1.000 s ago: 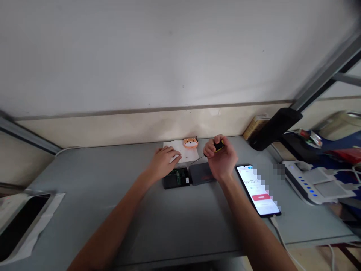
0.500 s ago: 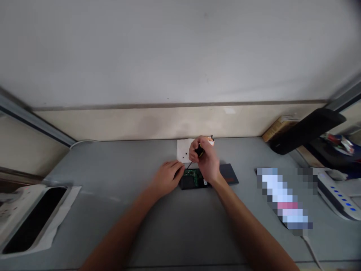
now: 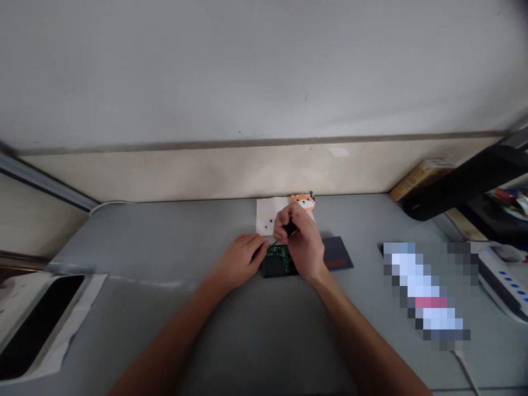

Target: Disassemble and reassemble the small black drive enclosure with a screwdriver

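The right grip [image 3: 303, 242] hides most of the tool [image 3: 290, 226], the right end of the circuit board [image 3: 277, 264] and the left side of the dark panel [image 3: 338, 254]; whether the tool's thin tip touches the board is too small to tell; the left grip [image 3: 243, 258] covers the board's upper left corner; the specks on the white paper [image 3: 264, 214] are too tiny to identify; mosaic blocks blur the lit phone [image 3: 424, 291]; the right edge cuts off the power strip [image 3: 503, 280] and black cylinder [image 3: 466, 181].
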`<state>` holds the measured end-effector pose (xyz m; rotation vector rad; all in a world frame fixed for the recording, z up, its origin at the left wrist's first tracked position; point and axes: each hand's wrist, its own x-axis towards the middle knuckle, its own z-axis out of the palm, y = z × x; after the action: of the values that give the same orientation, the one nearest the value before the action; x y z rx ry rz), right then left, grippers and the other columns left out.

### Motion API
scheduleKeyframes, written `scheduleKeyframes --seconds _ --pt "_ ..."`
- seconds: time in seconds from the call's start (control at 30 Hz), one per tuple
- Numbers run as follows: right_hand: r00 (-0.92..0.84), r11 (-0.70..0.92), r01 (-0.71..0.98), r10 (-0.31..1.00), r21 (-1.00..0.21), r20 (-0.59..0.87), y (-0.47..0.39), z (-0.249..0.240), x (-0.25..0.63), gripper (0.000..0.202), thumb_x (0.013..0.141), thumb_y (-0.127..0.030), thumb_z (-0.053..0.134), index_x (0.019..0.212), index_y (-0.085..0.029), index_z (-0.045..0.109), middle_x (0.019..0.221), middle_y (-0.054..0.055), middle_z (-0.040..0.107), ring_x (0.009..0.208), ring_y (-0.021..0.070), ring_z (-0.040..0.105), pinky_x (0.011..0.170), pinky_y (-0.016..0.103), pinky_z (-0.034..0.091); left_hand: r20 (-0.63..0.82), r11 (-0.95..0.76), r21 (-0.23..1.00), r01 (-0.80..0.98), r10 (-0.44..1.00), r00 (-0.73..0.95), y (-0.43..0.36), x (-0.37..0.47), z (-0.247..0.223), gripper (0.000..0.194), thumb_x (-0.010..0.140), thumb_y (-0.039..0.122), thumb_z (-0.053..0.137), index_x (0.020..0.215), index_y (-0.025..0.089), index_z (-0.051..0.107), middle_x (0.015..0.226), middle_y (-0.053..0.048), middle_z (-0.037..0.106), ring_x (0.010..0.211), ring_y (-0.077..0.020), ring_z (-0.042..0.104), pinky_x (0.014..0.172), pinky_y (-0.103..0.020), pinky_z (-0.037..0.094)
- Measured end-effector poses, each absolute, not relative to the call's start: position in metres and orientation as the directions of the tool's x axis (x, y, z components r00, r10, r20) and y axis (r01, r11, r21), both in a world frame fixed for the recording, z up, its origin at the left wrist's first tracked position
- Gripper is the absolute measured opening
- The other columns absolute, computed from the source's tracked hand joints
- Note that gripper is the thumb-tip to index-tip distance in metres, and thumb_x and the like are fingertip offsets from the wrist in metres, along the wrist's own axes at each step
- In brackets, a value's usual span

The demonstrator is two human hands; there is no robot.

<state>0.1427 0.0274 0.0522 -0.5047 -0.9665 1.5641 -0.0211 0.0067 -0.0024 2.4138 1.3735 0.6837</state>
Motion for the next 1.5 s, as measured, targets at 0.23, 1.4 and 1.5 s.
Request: scheduleKeyframes --seconds 0.23,1.4,1.5 --pt "-0.222 0.032 -0.558 0.957 -0.829 0.186 0.0276 0.0527 0.1442 0.037 0.091 -0.053 0.061 0.075 -0.023 0.048 0.066 -0.004 0.040 0.055 0.0111 0.030 0.051 0.028 0.024 0.268 -0.512 0.460 0.725 0.859 0.437 0.0058 -0.0221 -0.0011 0.039 0.109 0.035 0.033 0.095 0.022 0.067 0.089 -0.005 0.073 0.086 -0.0213 0.068 0.085 -0.039 0.054" --pt "-0.171 0.109 -0.564 0.954 -0.819 0.245 0.0222 0.0496 0.1395 0.035 0.096 -0.048 0.058 0.075 -0.022 0.051 0.067 -0.004 0.042 0.055 0.0103 0.034 0.053 0.028 0.027 0.304 -0.536 0.418 0.733 0.843 0.443 0.0079 -0.0209 -0.0022 0.040 0.110 0.033 0.030 0.092 0.020 0.064 0.085 -0.005 0.072 0.081 -0.0208 0.067 0.082 -0.037 0.054" --pt "-0.180 0.114 -0.567 0.949 -0.816 0.258 0.0212 0.0500 0.1386 0.035 0.097 -0.047 0.057 0.075 -0.022 0.051 0.067 -0.004 0.042 0.055 0.0104 0.035 0.053 0.028 0.028 0.270 -0.526 0.425 0.736 0.850 0.451 0.0074 -0.0217 -0.0017 0.038 0.110 0.033 0.032 0.093 0.020 0.064 0.089 -0.005 0.073 0.086 -0.0213 0.068 0.084 -0.037 0.054"
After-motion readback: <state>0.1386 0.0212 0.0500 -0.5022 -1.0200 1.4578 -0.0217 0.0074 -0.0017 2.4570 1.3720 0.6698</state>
